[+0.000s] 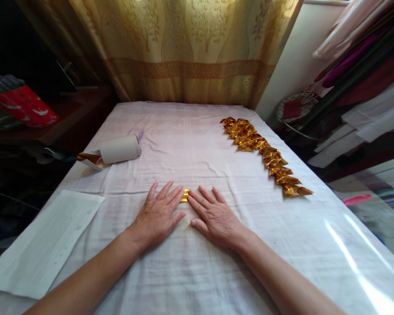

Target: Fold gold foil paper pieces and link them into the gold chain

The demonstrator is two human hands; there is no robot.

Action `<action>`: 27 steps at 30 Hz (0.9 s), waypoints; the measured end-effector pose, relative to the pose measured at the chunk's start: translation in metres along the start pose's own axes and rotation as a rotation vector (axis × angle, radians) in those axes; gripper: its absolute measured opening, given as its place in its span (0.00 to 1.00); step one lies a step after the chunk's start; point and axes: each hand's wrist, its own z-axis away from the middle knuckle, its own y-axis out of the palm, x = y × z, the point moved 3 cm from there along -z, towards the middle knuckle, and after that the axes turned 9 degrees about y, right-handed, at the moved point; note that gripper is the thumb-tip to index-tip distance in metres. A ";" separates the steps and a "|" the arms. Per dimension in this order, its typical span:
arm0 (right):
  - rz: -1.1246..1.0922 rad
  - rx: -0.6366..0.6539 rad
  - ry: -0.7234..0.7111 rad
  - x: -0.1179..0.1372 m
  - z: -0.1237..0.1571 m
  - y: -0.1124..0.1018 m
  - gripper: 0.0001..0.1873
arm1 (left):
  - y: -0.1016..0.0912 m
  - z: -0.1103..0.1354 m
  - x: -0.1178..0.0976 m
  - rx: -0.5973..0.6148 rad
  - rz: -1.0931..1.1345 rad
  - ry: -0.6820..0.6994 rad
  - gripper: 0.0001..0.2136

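Note:
My left hand (158,214) and my right hand (215,215) lie flat, palms down, side by side on the white cloth-covered table (190,144), fingers stretched forward. Between their fingertips a small piece of gold foil paper (184,195) shows; most of it is hidden under the fingers. Both hands press on it. A long row of several folded gold paper pieces (265,153) runs diagonally along the table's right side, beyond my right hand.
A white paper roll (120,148) with a gold foil end (88,158) lies at the left. A white sheet (42,245) lies at the near left corner. A gold curtain (190,48) hangs behind. Shelves with stacked goods (357,87) stand at right.

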 end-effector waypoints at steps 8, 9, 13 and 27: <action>0.009 -0.002 0.012 0.000 0.000 0.001 0.33 | 0.010 0.014 0.007 0.120 -0.013 0.013 0.28; 0.008 -0.002 0.013 0.000 0.000 0.001 0.33 | 0.010 0.017 0.009 0.116 -0.014 0.013 0.27; 0.011 -0.014 0.013 0.000 0.001 0.000 0.32 | 0.008 0.026 0.013 0.102 -0.003 0.003 0.26; -0.006 0.003 0.020 0.002 0.000 -0.001 0.31 | 0.001 0.051 0.021 0.079 -0.077 0.010 0.24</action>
